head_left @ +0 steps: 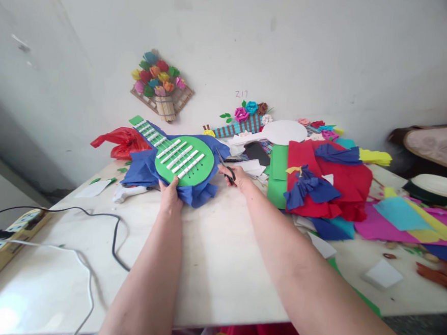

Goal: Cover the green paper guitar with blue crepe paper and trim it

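A green paper lute-shaped craft [204, 158] with white strips across its body and neck lies against blue crepe paper [196, 195], which spreads out past its edges. My left hand [170, 193] grips the lower rim, thumb on the green face, fingers hidden beneath. To its right, my right hand [237, 176] is closed on black-handled scissors [230, 174], whose blades point up and left beside the blue paper at the craft's right edge. Whether the blades touch the paper I cannot tell.
Red crepe paper [330, 170] and green sheets [276, 191] lie right of my hands. A white lute-shaped cutout [286, 132] rests behind. At left are a red plastic bag [121, 141], a white glue gun [128, 193], a black cord [116, 236] and a power strip [9, 239].
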A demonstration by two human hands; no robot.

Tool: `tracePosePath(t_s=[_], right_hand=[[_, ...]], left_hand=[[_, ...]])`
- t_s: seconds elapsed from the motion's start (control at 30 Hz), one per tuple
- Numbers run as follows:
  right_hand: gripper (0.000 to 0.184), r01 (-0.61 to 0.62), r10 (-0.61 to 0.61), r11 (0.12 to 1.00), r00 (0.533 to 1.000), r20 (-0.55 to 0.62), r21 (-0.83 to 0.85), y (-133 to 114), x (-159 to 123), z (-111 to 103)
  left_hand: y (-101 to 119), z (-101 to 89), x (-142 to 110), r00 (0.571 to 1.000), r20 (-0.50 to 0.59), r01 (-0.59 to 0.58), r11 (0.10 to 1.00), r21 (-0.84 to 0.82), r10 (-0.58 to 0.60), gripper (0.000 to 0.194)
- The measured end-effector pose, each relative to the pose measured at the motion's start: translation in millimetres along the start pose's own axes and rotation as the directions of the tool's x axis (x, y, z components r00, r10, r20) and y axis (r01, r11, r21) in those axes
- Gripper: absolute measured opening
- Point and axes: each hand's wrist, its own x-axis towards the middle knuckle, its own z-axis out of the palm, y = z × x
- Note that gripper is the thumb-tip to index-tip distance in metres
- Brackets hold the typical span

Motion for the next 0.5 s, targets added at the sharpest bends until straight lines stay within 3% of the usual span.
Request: tracePosePath(t_s=[0.2,0.4,0.5], right_hand=[[0.045,0.006,-0.006,1.000,0.996,0.088,-0.003,-2.5,-4.7,-5.8],[0.026,0.045,-0.050,0.998,0.991,0.124,0.042,3.8,-0.5,-13.9],[0.026,0.034,-0.041,0.998,0.990,0.136,0.060,6.0,2.3,-16.0]], left_hand=[[0.8,0.4,-1.4,1.000,0.015,-0.002,1.000,0.030,0.001,0.042],[0.3,-0.9,0.2,1.000,0.005,0.022,1.000,0.001,-0.022,0.041],[-1.0,-2.3,2.0,0.999,0.018,0.045,0.999,-0.009,-0.045,0.040]])
